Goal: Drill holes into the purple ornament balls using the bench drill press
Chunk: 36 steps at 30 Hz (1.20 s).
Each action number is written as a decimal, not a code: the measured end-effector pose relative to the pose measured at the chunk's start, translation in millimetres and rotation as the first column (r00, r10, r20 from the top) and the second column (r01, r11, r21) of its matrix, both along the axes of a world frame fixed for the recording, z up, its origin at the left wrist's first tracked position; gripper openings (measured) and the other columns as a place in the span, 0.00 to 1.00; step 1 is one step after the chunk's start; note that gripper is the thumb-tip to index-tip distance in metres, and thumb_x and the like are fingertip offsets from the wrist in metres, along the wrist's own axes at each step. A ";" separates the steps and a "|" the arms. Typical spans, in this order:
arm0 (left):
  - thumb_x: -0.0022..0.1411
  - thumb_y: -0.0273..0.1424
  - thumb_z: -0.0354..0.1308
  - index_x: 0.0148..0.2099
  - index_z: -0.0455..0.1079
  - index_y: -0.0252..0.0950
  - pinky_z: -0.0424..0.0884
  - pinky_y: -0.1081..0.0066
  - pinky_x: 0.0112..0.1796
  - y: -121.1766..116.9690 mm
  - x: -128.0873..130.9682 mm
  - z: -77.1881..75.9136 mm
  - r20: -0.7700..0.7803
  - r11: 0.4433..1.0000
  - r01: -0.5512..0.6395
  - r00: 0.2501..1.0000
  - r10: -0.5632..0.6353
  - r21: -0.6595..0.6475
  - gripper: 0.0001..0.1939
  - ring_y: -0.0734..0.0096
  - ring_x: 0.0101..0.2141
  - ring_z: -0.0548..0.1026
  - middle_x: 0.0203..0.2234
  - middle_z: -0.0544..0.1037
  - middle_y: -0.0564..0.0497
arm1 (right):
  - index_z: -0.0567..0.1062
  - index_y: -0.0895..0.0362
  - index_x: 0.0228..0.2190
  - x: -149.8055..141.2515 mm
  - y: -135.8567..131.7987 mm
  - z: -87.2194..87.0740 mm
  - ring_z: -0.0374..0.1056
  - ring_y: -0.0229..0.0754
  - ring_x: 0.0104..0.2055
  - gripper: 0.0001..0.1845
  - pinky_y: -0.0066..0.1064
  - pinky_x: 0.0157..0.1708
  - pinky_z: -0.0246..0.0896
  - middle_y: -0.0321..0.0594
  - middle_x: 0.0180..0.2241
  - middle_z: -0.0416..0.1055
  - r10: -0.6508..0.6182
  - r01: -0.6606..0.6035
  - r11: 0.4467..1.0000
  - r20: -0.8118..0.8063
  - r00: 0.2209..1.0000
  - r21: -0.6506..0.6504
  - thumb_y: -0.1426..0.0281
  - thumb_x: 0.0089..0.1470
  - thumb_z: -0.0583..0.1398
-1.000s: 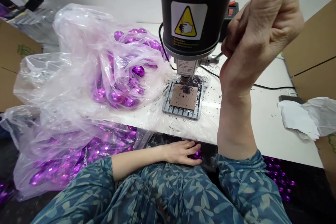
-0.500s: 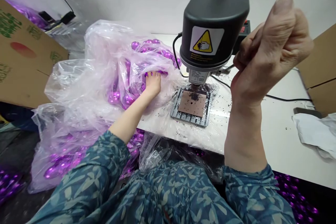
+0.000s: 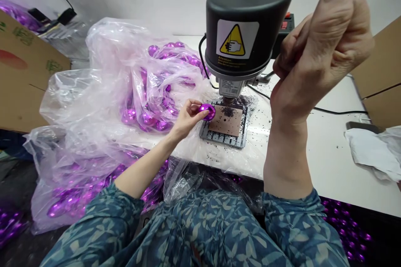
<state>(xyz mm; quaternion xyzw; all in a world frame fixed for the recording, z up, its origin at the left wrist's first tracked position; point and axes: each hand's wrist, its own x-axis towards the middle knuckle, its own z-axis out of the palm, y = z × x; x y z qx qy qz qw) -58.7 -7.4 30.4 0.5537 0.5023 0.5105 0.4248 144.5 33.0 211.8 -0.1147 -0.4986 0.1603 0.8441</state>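
Note:
My left hand (image 3: 187,120) pinches a shiny purple faceted round gem (image 3: 208,112) between thumb and fingers, at the left edge of the drill press base (image 3: 205,133). A brown square plate (image 3: 230,127) with a small dark hole lies on that base, strewn with dark shavings. Above it stands the black head (image 3: 247,21) of the drill press, with a yellow warning label. My right hand (image 3: 322,50) is closed in a fist at the right of the head, where a metal lever (image 3: 266,76) runs toward it; the grip itself is hidden by the fingers.
A clear plastic bag (image 3: 109,58) full of purple gems (image 3: 147,119) spreads over the table's left side and hangs off its edge. Cardboard boxes (image 3: 28,79) flank both sides. A black cable (image 3: 338,112) and white paper (image 3: 369,150) lie at right.
My left hand has come out of the plastic bag and moved right to the base with a purple gem. My right hand stays at the lever. The view has shifted slightly.

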 end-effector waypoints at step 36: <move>0.58 0.51 0.75 0.58 0.71 0.38 0.79 0.57 0.55 6.0 65.3 -49.9 -0.043 0.985 0.097 0.995 -0.091 0.140 0.34 0.56 0.52 0.82 0.52 0.82 0.42 | 0.53 0.55 0.19 -0.3 -31.3 -25.4 0.48 0.30 0.16 0.31 0.36 0.21 0.36 0.29 0.16 0.46 -0.240 0.245 0.969 0.124 0.963 -0.028 0.57 0.65 0.62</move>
